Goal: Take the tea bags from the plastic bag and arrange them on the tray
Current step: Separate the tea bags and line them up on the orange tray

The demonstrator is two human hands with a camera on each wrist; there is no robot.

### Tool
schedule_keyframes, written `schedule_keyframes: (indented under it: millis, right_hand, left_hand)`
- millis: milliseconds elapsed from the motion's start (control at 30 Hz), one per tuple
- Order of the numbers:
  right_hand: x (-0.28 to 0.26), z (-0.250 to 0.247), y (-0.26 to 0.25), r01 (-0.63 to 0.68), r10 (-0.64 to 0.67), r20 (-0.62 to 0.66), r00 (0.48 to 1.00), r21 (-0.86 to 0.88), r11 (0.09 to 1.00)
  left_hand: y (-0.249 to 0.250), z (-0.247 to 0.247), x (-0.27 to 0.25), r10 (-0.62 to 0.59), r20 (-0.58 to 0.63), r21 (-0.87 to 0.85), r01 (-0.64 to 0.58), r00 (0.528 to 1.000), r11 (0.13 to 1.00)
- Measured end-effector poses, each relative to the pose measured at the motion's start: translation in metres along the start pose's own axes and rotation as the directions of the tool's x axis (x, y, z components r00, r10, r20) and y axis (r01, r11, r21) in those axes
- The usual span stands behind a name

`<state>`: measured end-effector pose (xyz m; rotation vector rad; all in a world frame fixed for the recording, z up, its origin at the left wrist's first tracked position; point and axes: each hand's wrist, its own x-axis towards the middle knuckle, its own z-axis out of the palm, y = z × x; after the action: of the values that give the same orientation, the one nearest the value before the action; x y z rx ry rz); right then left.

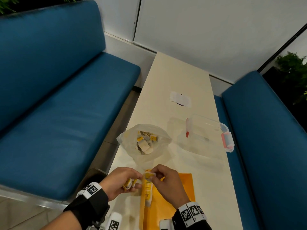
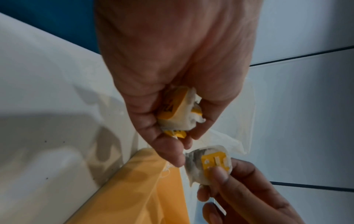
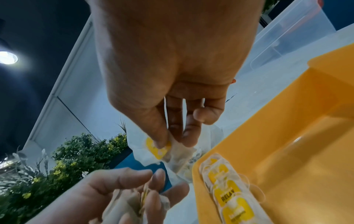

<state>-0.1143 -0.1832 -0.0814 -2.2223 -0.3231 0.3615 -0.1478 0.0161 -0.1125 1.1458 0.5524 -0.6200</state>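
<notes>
My left hand (image 1: 123,181) curls round a small bunch of tea bags (image 2: 178,112) with yellow tags, just left of the yellow tray (image 1: 179,196). My right hand (image 1: 166,180) pinches a single tea bag (image 2: 208,165) by its yellow tag between thumb and fingers, above the tray's far left corner. A row of tea bags (image 3: 228,192) lies overlapping along the tray's left wall. The clear plastic bag (image 1: 144,141) stands open on the table beyond my hands, with several tea bags inside.
A clear lidded box (image 1: 207,135) with red clips sits at the right of the white table (image 1: 174,80); a red-capped pen (image 1: 187,128) lies beside it. A paper slip (image 1: 180,98) lies farther back. Blue benches (image 1: 58,105) flank the table.
</notes>
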Motion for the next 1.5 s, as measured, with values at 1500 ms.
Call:
schedule_keyframes:
  millis: [1500]
  right_hand:
    - [-0.006,-0.025,0.006,-0.118,0.150,-0.075,0.986,0.327,0.938]
  left_hand:
    - [-0.009,0.018,0.013,0.579,0.190,0.609,-0.557,0.793,0.564]
